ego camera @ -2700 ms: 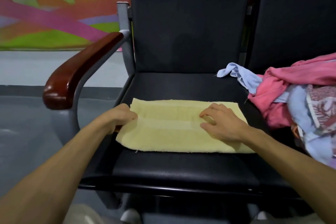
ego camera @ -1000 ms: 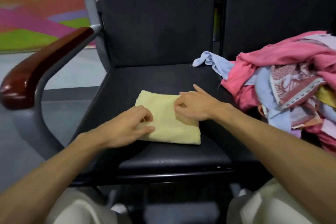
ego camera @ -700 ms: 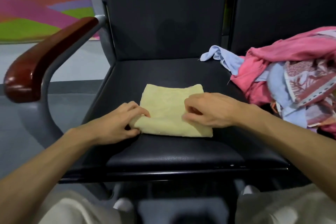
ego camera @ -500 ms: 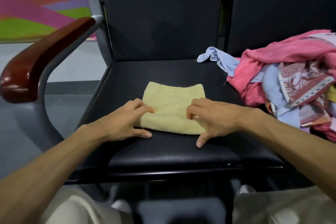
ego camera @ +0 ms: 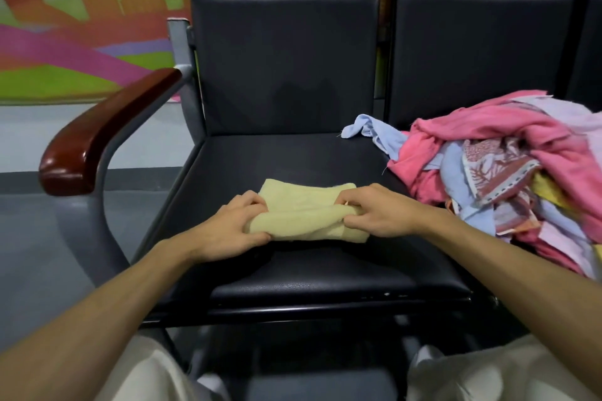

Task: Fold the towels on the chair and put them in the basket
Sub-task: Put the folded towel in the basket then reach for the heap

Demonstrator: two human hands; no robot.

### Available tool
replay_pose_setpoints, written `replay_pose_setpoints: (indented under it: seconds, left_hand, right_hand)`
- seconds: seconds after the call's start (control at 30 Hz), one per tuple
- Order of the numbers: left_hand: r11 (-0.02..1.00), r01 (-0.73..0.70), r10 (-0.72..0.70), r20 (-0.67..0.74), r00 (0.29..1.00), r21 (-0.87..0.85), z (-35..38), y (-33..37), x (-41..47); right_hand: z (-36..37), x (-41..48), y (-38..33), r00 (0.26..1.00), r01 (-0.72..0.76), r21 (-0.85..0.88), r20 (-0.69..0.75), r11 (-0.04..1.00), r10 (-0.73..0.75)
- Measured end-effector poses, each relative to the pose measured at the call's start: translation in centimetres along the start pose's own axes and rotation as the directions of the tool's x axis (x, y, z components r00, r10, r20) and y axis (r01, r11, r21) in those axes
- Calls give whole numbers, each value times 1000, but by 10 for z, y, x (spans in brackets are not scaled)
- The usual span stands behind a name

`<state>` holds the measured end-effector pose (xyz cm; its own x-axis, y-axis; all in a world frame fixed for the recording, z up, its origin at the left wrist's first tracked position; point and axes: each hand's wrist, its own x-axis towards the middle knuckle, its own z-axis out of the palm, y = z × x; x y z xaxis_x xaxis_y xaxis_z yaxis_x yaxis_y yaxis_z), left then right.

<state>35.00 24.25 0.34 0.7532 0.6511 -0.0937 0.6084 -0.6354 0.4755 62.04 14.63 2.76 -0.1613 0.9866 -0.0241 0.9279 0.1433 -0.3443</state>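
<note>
A pale yellow towel (ego camera: 304, 208), folded small, lies on the black chair seat (ego camera: 286, 156). My left hand (ego camera: 233, 229) grips its near left corner, and my right hand (ego camera: 378, 213) pinches its near right corner. Between the two hands the near edge is raised off the seat and curls over. A heap of unfolded towels (ego camera: 508, 166) in pink, light blue and patterned cloth fills the neighbouring seat on the right. No basket is in view.
A dark wooden armrest (ego camera: 101, 137) on a grey metal frame stands at the left of the seat. Black backrests rise behind both seats. A colourful wall panel (ego camera: 75, 39) and grey floor lie to the left. My knees in light trousers show below.
The long yellow towel has been folded in half into a small square. Both hands then shifted from pressing on it to gripping its near corners and lifting that edge.
</note>
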Motion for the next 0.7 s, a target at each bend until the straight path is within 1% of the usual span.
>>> replay_pose_setpoints:
  seconds: [0.1,0.2,0.27,0.33,0.37,0.43,0.53,0.57,0.63,0.7]
  left_hand:
    - [977,-1,-16,-77,997,-215,-3,13,-10]
    - [944,-22,-42,-185,982,-329,-5,18,-9]
    - [929,3,-106,-258,960,-371,-3,19,1]
    - [919,76,-201,-292,935,-388,0,20,13]
    - [915,120,-243,-291,925,-384,2,21,19]
    - [915,225,-315,-245,917,-334,4,21,29]
    - [894,427,-444,-138,886,-135,3,13,38]
    - [868,492,-496,-101,862,-66,2,10,39]
    - [816,578,-578,-30,816,11,1,6,42]
    - [803,596,-596,32,802,26,2,9,45]
  right_hand:
    - [-3,-11,3,1000,-9,204,-6,979,11]
    - [-5,-15,5,997,-65,344,-14,937,75]
    - [-3,-10,8,990,-111,359,-41,927,134]
    - [-1,-1,11,984,-154,292,-46,944,175]
    - [1,4,11,983,-171,244,-29,954,183]
    - [3,13,12,984,-179,142,30,974,176]
    - [4,25,13,986,-139,5,98,990,138]
    - [4,27,14,985,-136,-2,104,991,135]
    - [4,32,16,982,-148,-1,121,989,147]
    - [4,36,18,972,-181,7,155,983,178]
